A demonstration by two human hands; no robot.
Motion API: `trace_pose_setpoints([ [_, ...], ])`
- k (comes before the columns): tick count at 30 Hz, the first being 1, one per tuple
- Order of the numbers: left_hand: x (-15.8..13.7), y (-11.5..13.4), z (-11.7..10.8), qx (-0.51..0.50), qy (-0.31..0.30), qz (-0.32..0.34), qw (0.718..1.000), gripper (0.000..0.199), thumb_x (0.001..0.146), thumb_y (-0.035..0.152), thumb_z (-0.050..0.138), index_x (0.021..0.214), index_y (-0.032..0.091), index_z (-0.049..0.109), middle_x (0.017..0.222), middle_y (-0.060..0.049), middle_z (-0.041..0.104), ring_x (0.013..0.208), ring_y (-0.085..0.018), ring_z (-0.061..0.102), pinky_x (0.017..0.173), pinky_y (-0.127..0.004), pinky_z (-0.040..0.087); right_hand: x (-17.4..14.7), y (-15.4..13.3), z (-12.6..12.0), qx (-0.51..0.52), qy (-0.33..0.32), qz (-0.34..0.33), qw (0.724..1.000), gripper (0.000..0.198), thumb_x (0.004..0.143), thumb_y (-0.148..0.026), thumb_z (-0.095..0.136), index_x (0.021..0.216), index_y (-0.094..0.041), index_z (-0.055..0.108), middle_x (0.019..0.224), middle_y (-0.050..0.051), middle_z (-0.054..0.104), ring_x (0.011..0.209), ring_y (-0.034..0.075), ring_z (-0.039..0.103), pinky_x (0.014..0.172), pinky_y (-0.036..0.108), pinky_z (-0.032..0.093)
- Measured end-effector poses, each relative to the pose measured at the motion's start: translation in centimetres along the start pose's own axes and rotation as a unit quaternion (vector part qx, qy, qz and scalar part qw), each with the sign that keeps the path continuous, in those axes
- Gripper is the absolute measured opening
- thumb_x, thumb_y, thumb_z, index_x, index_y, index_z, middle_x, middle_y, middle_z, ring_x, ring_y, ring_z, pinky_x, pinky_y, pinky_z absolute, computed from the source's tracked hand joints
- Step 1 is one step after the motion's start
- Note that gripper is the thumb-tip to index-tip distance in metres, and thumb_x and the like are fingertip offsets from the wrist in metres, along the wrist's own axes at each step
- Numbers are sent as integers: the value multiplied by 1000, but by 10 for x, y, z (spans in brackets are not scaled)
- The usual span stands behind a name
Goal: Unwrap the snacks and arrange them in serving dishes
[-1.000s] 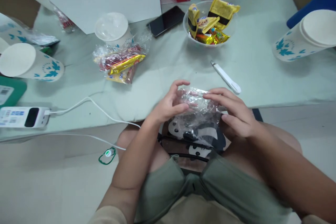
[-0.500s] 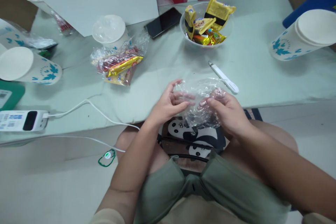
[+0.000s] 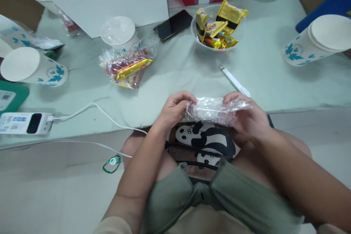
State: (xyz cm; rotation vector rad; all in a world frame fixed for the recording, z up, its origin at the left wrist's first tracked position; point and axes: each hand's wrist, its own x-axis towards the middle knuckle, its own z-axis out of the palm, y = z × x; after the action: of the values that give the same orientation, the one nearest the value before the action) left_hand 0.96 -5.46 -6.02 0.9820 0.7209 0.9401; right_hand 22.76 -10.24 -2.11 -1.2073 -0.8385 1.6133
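Note:
A clear, crinkled plastic bag point(image 3: 210, 109) stretches between my two hands at the table's front edge. My left hand point(image 3: 175, 109) pinches its left end. At the other end, my right hand point(image 3: 251, 117) grips it with thumb and fingers, partly blurred. Just beyond the right hand lies a white-handled peeler-like tool point(image 3: 233, 80), its lower end close to my fingers. A clear bowl point(image 3: 201, 45) with several yellow snack packets point(image 3: 231, 16) stands farther back. To the left lies a clear bag of wrapped snacks point(image 3: 128, 67).
A paper cup point(image 3: 120, 33) holding clear plastic stands behind the bagged snacks, near a black phone point(image 3: 174, 25). Another paper cup point(image 3: 51, 69) lies left, with stacked cups point(image 3: 301, 49) at right. A white power bank point(image 3: 24, 123) trails a cable point(image 3: 90, 105) over the edge.
The plastic bag went from loosely spread to a narrower band between my hands. My left fingers closed on its end, and my right hand shifted slightly right.

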Motion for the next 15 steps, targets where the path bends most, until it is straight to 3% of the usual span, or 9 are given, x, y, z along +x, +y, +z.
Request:
trace_pose_setpoints([
  [3, 3, 4, 1, -30, -7, -10, 999, 33, 78, 50, 68, 71, 18, 66, 76, -4, 61, 62, -11, 53, 54, -25, 43, 0, -2, 0, -44, -21, -17, 999, 44, 78, -66, 61, 72, -23, 69, 69, 6, 66, 59, 20, 62, 52, 36, 51],
  [5, 4, 5, 2, -4, -15, -8, 1000, 27, 75, 42, 74, 72, 18, 62, 75, -2, 58, 62, -10, 51, 55, -24, 42, 1, -1, 1, -130, 23, -27, 991, 36, 77, -57, 71, 70, -22, 63, 71, 4, 65, 60, 17, 61, 52, 31, 49],
  [7, 4, 1, 2, 40, -13, 3, 999, 24, 71, 29, 79, 76, 20, 58, 76, 1, 57, 63, -9, 51, 56, -23, 42, 2, 0, 3, -167, 57, -11, 984, 31, 70, -41, 82, 85, -24, 61, 74, 0, 66, 60, 15, 60, 52, 28, 49],
  [10, 1, -3, 3, 119, 6, 62, 991, 19, 77, 26, 72, 87, 22, 56, 88, -2, 62, 70, -12, 58, 61, -26, 48, 3, 3, 5, -145, 27, 37, 988, 46, 65, -33, 86, 103, -25, 60, 83, -1, 69, 63, 15, 62, 55, 29, 52],
  [12, -3, 0, 7, 248, 94, 170, 949, 17, 80, 21, 67, 95, 22, 60, 102, -6, 64, 82, -16, 64, 71, -31, 54, 3, 5, 5, -159, 3, 47, 986, 34, 69, -35, 84, 92, -22, 63, 76, -2, 65, 61, 14, 59, 55, 27, 50],
  [14, -8, 7, 13, 393, 204, 298, 846, 19, 82, 15, 65, 99, 22, 64, 111, -8, 65, 99, -20, 65, 88, -38, 55, 1, 6, 6, -179, 9, 22, 984, 25, 76, -38, 80, 82, -21, 62, 68, -3, 60, 58, 13, 55, 54, 26, 47],
  [15, -10, 10, 16, 433, 214, 336, 809, 18, 83, 15, 66, 100, 21, 65, 110, -8, 67, 102, -22, 65, 93, -40, 54, 0, 7, 8, -182, 15, 3, 983, 23, 80, -38, 77, 81, -22, 61, 67, -3, 58, 57, 12, 54, 54, 26, 46],
])
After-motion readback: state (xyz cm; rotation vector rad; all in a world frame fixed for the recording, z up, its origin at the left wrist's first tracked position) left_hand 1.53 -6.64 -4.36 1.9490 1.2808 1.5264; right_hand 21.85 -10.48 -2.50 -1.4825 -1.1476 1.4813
